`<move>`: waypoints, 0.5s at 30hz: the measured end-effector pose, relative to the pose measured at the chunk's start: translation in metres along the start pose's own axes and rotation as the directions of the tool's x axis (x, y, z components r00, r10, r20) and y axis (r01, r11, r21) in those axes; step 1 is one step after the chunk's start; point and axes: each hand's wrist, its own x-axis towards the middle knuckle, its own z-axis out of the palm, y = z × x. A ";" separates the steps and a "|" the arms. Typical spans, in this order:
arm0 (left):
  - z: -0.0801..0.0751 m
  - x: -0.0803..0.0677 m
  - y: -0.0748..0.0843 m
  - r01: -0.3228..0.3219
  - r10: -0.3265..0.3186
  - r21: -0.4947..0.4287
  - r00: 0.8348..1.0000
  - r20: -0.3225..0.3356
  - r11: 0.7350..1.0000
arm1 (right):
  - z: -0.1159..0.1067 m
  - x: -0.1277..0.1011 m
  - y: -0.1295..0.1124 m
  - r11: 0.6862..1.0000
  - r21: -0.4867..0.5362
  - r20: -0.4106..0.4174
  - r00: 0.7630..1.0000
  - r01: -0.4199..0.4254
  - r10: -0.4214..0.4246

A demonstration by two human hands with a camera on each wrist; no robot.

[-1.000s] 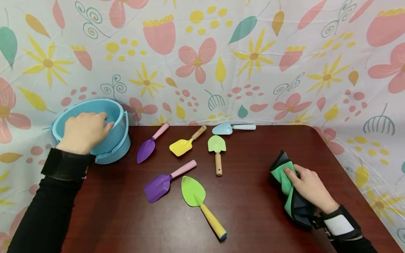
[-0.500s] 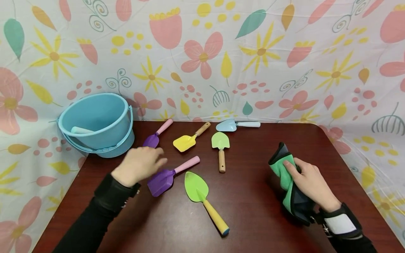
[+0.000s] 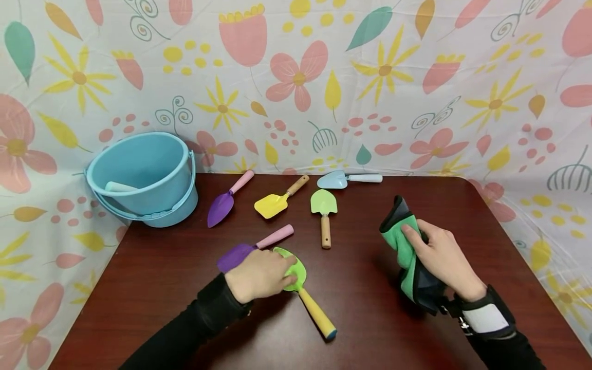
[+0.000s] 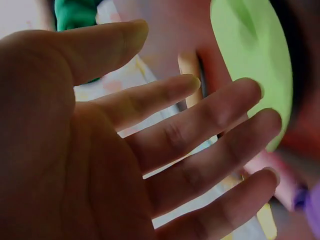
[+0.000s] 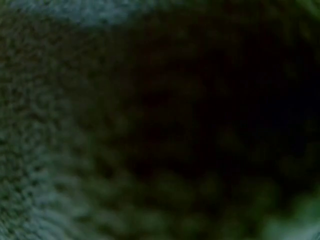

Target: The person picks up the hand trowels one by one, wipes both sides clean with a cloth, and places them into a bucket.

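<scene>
Head view: no brand, label or legible writing appears on any item; the backdrop (image 3: 296,82) carries only a printed flower and leaf pattern. Left hand (image 3: 259,275), fingers extended and relaxed, lies over the blade of the light-green trowel (image 3: 296,280), whose yellow handle with a blue tip points toward the near edge of the dark wooden table (image 3: 370,329); the left wrist view shows spread, straight fingers (image 4: 210,120) in front of the green blade (image 4: 255,60), gripping nothing. Just beside the hand, touching the trowel blade, lies the purple scoop with a pink handle (image 3: 256,246). Right hand (image 3: 439,254) curls around a folded green and dark cloth (image 3: 407,252), held upright on the table; the right wrist view shows only blurred dark fabric. Farther back lie a purple trowel with a pink handle (image 3: 226,200), a yellow scoop with a wooden handle (image 3: 277,201), a light-green spade with a wooden handle (image 3: 324,213) and a pale blue trowel (image 3: 347,179). At the far left corner stands a blue bucket (image 3: 148,177) containing a pale handle (image 3: 119,187). Compared with the frame one second earlier, the left hand has left the bucket rim and come down onto the light-green trowel; the right hand with its cloth has shifted slightly toward the table's middle.
</scene>
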 end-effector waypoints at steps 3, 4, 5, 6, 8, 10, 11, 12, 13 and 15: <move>0.006 0.003 0.013 -0.021 0.021 0.011 0.999 0.033 1.000 | 0.003 0.002 -0.003 1.000 0.003 0.005 1.000 0.003 -0.003; 0.007 0.004 0.017 -0.027 0.027 0.003 0.999 0.039 1.000 | 0.004 0.003 -0.004 1.000 0.006 0.005 1.000 0.002 -0.002; 0.009 0.005 0.021 -0.031 0.032 -0.006 0.999 0.040 0.999 | 0.004 0.004 -0.005 1.000 0.010 0.006 1.000 0.002 -0.002; 0.011 0.006 0.024 -0.032 0.032 -0.018 0.999 0.037 0.999 | 0.004 0.005 -0.006 1.000 0.011 0.005 1.000 0.006 -0.006; 0.015 0.009 0.030 -0.012 0.014 -0.047 0.999 0.037 0.999 | 0.005 0.006 -0.008 1.000 0.013 0.003 1.000 0.012 -0.012; 0.020 0.013 0.036 0.029 -0.027 -0.070 0.999 0.035 0.997 | 0.005 0.008 -0.010 0.999 0.019 -0.001 1.000 0.026 -0.026; 0.022 0.015 0.039 0.055 -0.053 -0.076 0.998 0.030 0.996 | 0.005 0.008 -0.012 0.999 0.020 -0.002 0.999 0.034 -0.034; 0.025 0.017 0.042 0.084 -0.082 -0.077 0.996 0.023 0.994 | 0.005 0.009 -0.013 0.999 0.020 -0.004 0.999 0.041 -0.041; 0.027 0.019 0.045 0.109 -0.108 -0.070 0.994 0.016 0.992 | 0.005 0.009 -0.014 0.999 0.025 -0.003 0.999 0.043 -0.042; 0.032 0.021 0.051 0.152 -0.153 -0.039 0.988 -0.008 0.988 | 0.006 0.010 -0.017 0.998 0.035 0.001 0.999 0.046 -0.046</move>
